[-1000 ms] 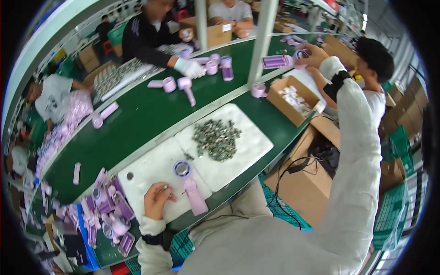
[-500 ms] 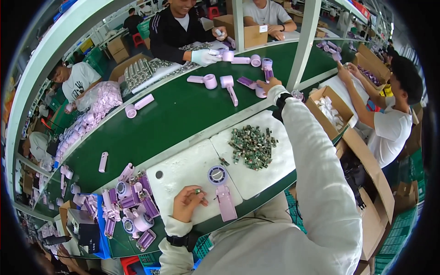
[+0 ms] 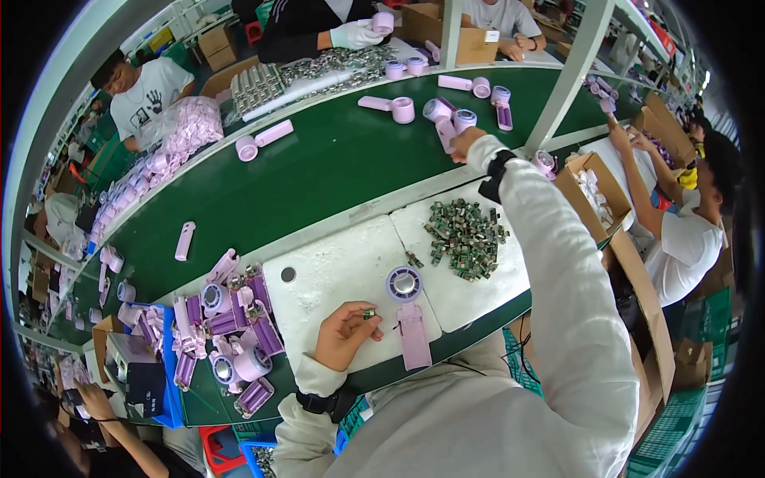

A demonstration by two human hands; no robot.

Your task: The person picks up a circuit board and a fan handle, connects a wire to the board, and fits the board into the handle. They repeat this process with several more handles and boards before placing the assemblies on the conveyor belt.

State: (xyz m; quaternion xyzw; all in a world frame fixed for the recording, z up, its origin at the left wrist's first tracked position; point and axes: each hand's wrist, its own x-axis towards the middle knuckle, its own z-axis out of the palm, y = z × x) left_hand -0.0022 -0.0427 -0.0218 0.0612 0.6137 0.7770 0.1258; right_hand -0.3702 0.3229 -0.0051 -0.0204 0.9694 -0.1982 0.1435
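Note:
My left hand (image 3: 344,333) is over the white foam sheet, its fingers pinching a small green circuit board (image 3: 368,315). Just right of it lies a lilac handheld fan (image 3: 414,338), round head pointing away from me and handle toward me. My right arm stretches across to the green belt. There my right hand (image 3: 465,145) closes on the near side of another lilac handheld fan (image 3: 464,119); its fingertips are partly hidden. A second fan (image 3: 446,137) lies against that one. A heap of circuit boards (image 3: 464,239) sits on the foam's right half.
Purple fan parts (image 3: 235,319) pile up left of the foam, next to a blue bin (image 3: 171,374). More fans (image 3: 402,110) lie along the belt (image 3: 319,175). A metal post (image 3: 570,76) stands beyond my right hand. Co-workers sit across and right, near an open carton (image 3: 594,195).
My view has shifted, so the scene sits differently. My right hand has drawn a fan leftward and toward me, beside another. The co-worker's gloved hand opposite now lifts a fan. My left hand keeps its circuit board.

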